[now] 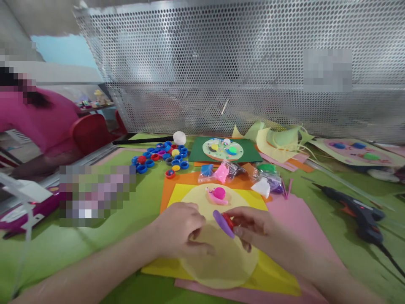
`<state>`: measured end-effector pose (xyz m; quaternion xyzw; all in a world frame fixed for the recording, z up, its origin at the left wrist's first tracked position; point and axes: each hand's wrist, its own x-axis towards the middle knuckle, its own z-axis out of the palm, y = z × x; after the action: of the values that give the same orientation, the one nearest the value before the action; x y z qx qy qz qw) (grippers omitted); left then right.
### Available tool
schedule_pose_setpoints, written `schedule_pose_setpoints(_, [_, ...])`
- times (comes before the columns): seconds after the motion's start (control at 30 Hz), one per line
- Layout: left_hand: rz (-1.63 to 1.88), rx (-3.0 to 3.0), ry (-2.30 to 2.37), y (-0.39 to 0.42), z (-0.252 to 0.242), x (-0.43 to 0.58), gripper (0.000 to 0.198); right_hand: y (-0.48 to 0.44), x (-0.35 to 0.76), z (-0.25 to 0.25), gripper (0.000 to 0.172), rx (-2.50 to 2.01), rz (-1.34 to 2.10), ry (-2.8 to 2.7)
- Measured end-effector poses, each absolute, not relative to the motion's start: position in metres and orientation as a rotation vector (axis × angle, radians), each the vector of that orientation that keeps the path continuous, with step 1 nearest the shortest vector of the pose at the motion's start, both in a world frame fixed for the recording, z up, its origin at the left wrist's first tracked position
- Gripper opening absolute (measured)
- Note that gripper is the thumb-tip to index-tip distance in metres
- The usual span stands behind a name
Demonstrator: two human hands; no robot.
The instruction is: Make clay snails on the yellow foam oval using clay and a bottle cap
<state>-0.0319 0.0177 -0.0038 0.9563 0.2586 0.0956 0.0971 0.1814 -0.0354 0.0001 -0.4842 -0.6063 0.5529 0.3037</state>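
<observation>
My right hand (257, 228) grips a red bottle cap (228, 220) between thumb and fingers. A flattened strip of purple modelling clay (223, 224) sits against the cap's left side. Over the left part of a pale cream paper oval (221, 270), my left hand (183, 228) hovers with fingers bent and apart; nothing shows in it. The oval lies on a yellow sheet (278, 278). Near the oval's top is a pink snail figure (218, 195) with a rounded shell and small eyes.
Behind are clay packets (221, 171), several bottle caps (158, 158) and a decorated oval on a green sheet (196, 153). A glue gun (357, 211) lies right, its cord running forward. A perforated metal panel (205, 63) stands at the back. Someone in pink (47, 118) is at left.
</observation>
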Motion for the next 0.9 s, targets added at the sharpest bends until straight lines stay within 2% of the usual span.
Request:
schedule_pose_setpoints(0.1, [0.304, 2.715, 0.748, 0.017, -0.002, -0.032, 0.052, -0.036, 0.182, 0.007, 0.03, -1.072, 1.808, -1.265])
schedule_pose_setpoints(0.2, [0.379, 2.637, 0.744, 0.015, 0.0, -0.034, 0.052, -0.039, 0.181, 0.008, 0.03, -0.96, 1.914, -1.09])
schedule_pose_setpoints(0.33, [0.843, 2.475, 0.811, 0.011, 0.0, -0.037, 0.036, -0.041, 0.179, 0.003, 0.025, -0.971, 1.96, -1.091])
schedule_pose_setpoints(0.43, [1.077, 2.404, 0.71, 0.008, 0.002, -0.038, 0.047, -0.041, 0.178, -0.002, 0.024, -1.016, 1.98, -1.102])
schedule_pose_setpoints(0.6, [0.916, 2.463, 0.5, 0.004, 0.004, -0.036, 0.057, -0.04, 0.176, -0.007, 0.028, -1.056, 1.97, -1.091])
schedule_pose_setpoints(0.7, [0.74, 2.587, 0.457, 0.003, 0.003, -0.036, 0.052, -0.04, 0.176, -0.006, 0.033, -1.083, 1.947, -1.115])
schedule_pose_setpoints(0.9, [0.786, 2.582, 0.529, 0.003, 0.001, -0.036, 0.048, -0.038, 0.174, -0.002, 0.033, -1.215, 1.714, -1.376])
